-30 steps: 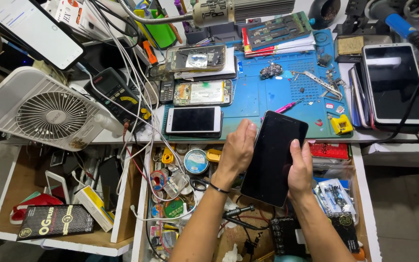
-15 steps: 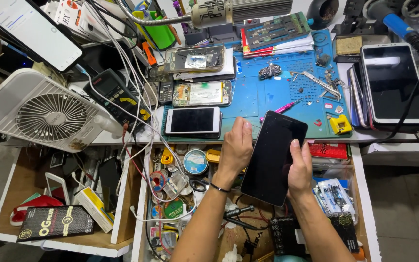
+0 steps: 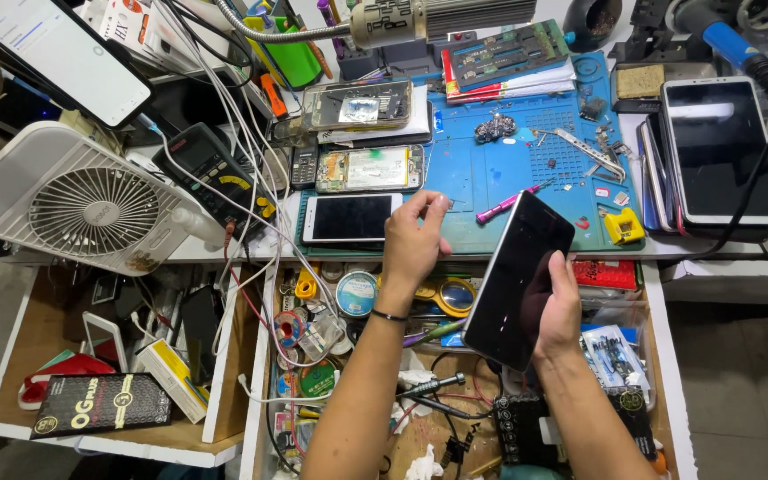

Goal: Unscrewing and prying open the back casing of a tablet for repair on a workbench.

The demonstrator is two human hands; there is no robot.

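Black phone [image 3: 519,280] now rests in the right hand [image 3: 557,311] alone, fingers clasped round its edge; the left hand [image 3: 415,240] has let go, lifted beside it, fingers loosely open.

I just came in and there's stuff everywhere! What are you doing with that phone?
The right hand holds a black phone tilted, dark screen up, above an open drawer full of tools. The left hand is off the phone, fingers curled over the edge of the blue work mat, beside a white phone lying flat. A white fan sits to the left.
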